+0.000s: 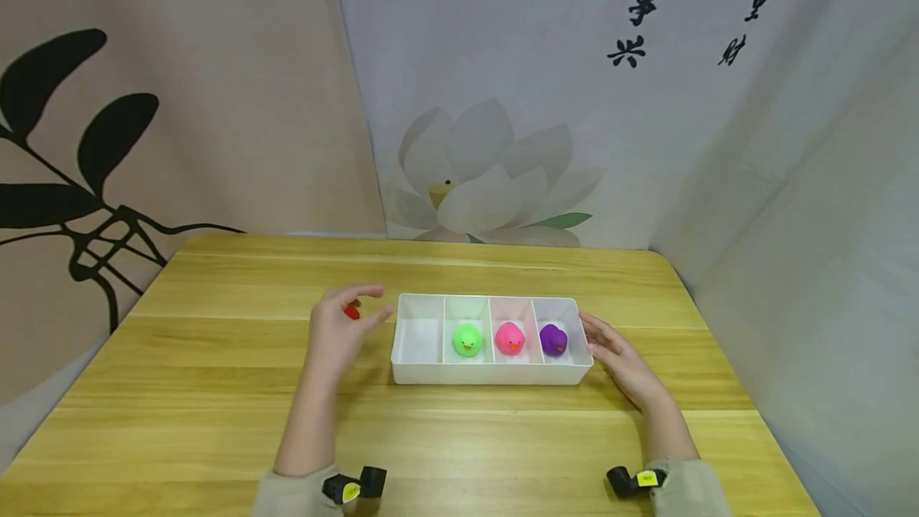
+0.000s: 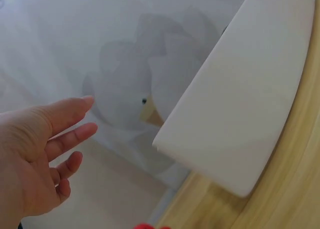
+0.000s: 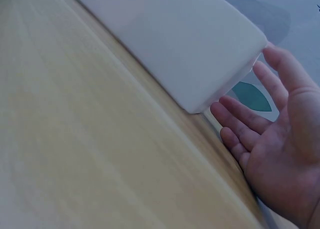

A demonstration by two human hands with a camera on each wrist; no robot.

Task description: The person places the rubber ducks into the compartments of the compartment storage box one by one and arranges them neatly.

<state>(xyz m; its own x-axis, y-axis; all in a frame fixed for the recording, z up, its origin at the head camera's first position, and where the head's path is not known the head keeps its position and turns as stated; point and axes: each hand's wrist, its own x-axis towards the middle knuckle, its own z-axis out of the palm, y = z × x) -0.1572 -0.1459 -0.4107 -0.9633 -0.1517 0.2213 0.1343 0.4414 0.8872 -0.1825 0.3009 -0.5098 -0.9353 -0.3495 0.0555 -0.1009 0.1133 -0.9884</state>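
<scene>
A long white box (image 1: 488,374) with four side-by-side compartments sits on the table. Its leftmost compartment is bare; the others hold a green toy duck (image 1: 467,340), a pink toy duck (image 1: 510,338) and a purple toy duck (image 1: 554,340). Just off the box's left end is my left hand (image 1: 339,331), thumb and fingers spread apart with nothing between them. A small red thing (image 1: 352,312) shows partly behind that hand, its kind hidden; only its edge appears low in the left wrist view. My right hand (image 1: 623,361) rests its relaxed fingertips against the box's right end.
The wooden table (image 1: 488,453) reaches back to a pale cloth backdrop (image 1: 488,62) with a printed flower and characters. Black wrist cameras, a left one (image 1: 355,485) and a right one (image 1: 635,481), sit at the sleeves.
</scene>
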